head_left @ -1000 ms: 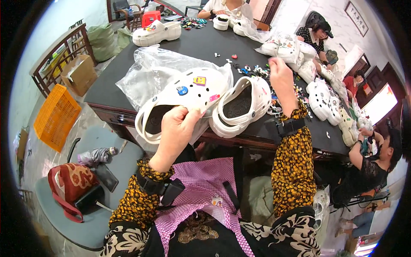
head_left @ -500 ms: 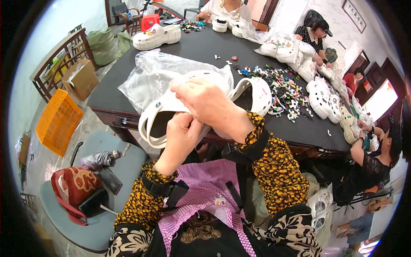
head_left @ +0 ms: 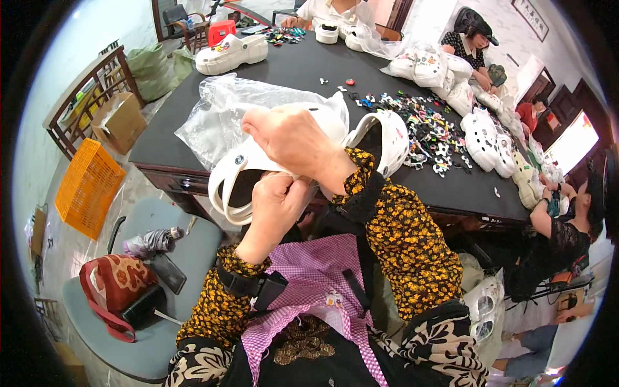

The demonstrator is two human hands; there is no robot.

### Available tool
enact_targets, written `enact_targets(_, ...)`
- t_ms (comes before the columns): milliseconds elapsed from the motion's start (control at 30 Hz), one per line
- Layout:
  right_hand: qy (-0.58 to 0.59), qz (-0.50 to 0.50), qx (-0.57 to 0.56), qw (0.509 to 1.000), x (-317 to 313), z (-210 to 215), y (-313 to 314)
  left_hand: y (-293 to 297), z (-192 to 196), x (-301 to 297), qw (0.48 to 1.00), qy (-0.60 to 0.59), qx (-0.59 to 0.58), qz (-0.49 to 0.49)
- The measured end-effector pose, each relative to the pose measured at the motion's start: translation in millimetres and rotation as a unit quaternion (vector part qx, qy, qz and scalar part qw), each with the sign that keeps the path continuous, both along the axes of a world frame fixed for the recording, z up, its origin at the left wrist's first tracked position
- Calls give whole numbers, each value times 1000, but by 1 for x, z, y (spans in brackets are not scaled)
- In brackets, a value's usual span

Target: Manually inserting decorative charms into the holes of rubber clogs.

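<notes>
A white clog (head_left: 235,173) is lifted close to me over the near edge of the dark table (head_left: 290,68). My left hand (head_left: 278,200) grips it from underneath at its front. My right hand (head_left: 293,138) lies across its top, covering most of the upper. A second white clog (head_left: 387,138) lies on the table just right of my right wrist. A crumpled clear plastic bag (head_left: 222,106) sits behind the held clog.
A heap of small coloured charms (head_left: 429,129) lies on the table to the right, with several white clogs (head_left: 480,132) beyond. Other people sit at the far and right sides. An orange crate (head_left: 87,187) and a grey chair with a red bag (head_left: 113,287) stand at my left.
My right hand came back from the charm heap at the right and now rests on top of the clog. The clog has been lifted and tilted toward me.
</notes>
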State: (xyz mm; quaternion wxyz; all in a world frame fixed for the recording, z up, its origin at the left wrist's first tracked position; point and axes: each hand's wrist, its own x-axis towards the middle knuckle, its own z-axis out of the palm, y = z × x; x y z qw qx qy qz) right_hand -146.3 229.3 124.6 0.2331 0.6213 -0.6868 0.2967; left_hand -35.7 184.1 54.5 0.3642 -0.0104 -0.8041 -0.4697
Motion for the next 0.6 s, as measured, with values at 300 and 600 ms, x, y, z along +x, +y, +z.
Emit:
enact_targets(300,58,76,-131,987,9,13,13,-8,7,-7,992,60,112,-15)
enact_targets(600,65,-243,-196,948,-82,48,117,-25,18,-7,977,-59,180,-95)
